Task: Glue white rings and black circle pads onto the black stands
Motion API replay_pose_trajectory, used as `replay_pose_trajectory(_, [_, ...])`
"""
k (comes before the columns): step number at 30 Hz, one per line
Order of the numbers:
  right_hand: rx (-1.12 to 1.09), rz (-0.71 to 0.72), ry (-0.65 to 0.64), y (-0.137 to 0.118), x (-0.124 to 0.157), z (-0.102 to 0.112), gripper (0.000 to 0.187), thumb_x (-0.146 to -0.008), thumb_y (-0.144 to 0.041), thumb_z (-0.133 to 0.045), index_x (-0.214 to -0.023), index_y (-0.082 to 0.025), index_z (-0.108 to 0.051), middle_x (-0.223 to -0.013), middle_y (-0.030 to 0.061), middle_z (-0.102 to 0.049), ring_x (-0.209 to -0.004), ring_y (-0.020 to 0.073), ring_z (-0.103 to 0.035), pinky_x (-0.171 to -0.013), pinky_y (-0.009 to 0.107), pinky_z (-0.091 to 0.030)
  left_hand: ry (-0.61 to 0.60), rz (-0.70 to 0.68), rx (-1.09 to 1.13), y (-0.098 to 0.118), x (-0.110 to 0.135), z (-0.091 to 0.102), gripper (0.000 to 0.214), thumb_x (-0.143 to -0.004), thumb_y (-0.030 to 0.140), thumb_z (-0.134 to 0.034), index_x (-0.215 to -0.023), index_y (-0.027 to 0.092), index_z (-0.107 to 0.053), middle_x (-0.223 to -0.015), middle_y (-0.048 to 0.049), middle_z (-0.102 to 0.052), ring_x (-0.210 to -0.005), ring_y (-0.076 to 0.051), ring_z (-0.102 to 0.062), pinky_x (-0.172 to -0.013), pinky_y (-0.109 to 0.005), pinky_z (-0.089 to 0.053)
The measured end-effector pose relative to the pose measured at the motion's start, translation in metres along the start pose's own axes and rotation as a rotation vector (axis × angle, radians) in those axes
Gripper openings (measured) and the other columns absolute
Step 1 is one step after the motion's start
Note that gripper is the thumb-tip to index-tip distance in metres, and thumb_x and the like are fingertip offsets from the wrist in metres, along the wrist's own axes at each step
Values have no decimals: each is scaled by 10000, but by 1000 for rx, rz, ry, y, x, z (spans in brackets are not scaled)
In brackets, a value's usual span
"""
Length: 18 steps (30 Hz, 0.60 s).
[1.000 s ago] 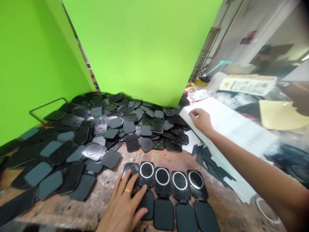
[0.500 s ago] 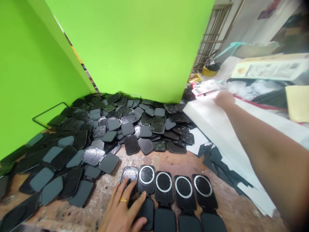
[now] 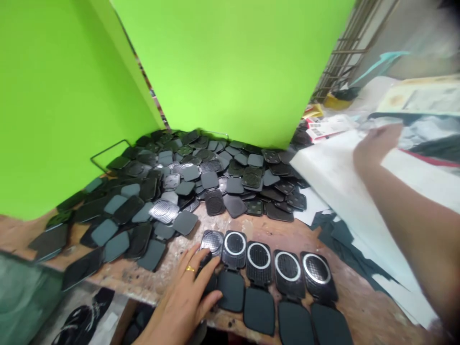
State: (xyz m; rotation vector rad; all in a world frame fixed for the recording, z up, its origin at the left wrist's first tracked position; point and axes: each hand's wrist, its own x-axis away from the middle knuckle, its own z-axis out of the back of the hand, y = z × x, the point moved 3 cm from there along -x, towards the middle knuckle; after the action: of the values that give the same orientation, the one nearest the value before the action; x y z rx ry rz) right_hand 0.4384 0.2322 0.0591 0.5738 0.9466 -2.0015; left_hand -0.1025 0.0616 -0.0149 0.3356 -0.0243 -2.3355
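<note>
Several black hinged square plates lie unfolded in a row at the front of the table. Four of them carry a pale ring, such as the ringed plate (image 3: 258, 261) in the middle. The leftmost plate (image 3: 212, 241) shows a shiny grid and no ring. My left hand (image 3: 189, 287), with a gold ring on one finger, rests over that leftmost plate, fingers stretched out and apart. At the right, my right hand (image 3: 377, 143) is over a large white sheet (image 3: 334, 172). Its fingers are blurred, and what they touch is hidden.
A big heap of similar black plates (image 3: 215, 182) spreads across the table (image 3: 251, 227). Green panels (image 3: 230, 72) stand behind it. Dark and white scraps (image 3: 345, 244) lie under the sheet. Plastic bags and a long box (image 3: 424, 96) are at the right. Cables (image 3: 77, 321) show below left.
The view has swung left and down, showing the table's front edge. My right hand has moved further over the white sheet and its shape has changed. My left hand remains on the leftmost plate.
</note>
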Motion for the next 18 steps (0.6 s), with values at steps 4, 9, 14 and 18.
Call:
replay_pose_trajectory(4, [-270,-12,-34,-61,49,35,246,-892,-131,-501,-1128,-135,-571,-922,146,-642,-741,185,-576,-708,333,-452,-51,63,25,-6,9,2,474,-865,287,-666,-1324,229,-558,-1382,-133,-557,-1361,-353,-420,-1068,-582,-432])
replay_pose_trajectory(9, [-667,157,-840,-168,183,66,133,-854,-307,-584,-900,-203,-654,-713,27,-641,-562,157,-567,-585,301,-465,-151,104,29,-3,10,6,564,-808,293,-749,-1335,210,-565,-1385,-136,-563,-1378,-385,-390,-1086,-618,-391])
replay_pose_trajectory(14, [-725,275,-1098,-225,281,62,121,-840,-229,-565,-820,-198,-680,-835,45,-681,-749,177,-620,-693,299,-478,-151,104,30,0,5,10,525,-801,298,-757,-1291,192,-600,-1353,-138,-586,-1351,-398,-420,-1086,-634,-372])
replay_pose_trajectory(18, [-639,319,-1108,-244,302,50,131,-826,-151,-578,-793,-182,-701,-839,53,-703,-779,179,-629,-735,297,-472,-113,95,54,0,6,11,479,-824,326,-733,-1268,196,-605,-1328,-135,-600,-1348,-371,-433,-1101,-632,-343])
